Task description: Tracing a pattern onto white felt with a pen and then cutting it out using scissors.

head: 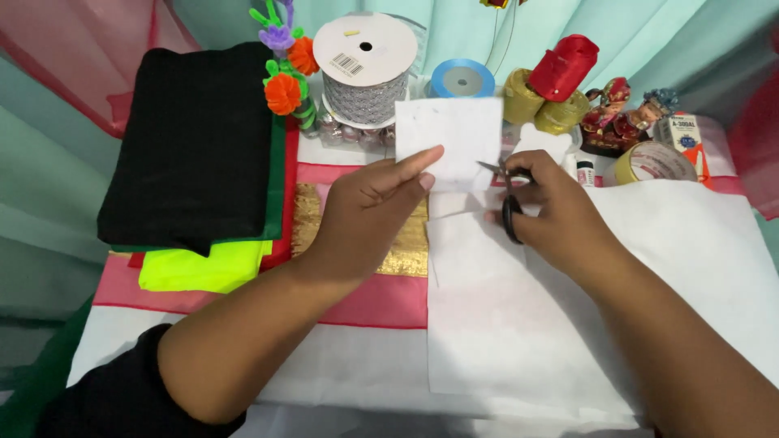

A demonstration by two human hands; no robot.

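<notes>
- White sheet [445,134] held up at the far middle of the table, lower edge running left to right.
- Left hand [369,207] pinching its lower left edge, fingers clamped on it.
- Scissors [505,188] at its lower right corner, tips pointing left.
- Right hand [552,203] closed through the black handles, just right of the sheet.
- Larger white sheet [519,324] flat beneath, nearer.

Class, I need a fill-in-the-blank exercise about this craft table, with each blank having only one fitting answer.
1. The right hand holds a pair of ____ with black handles.
2. The left hand holds up a white sheet that is ____ in shape.
3. The folded black fabric lies on the ____ side of the table.
4. The ribbon spool behind the sheet is ____.

Answers: scissors; rectangular; left; blue
</notes>
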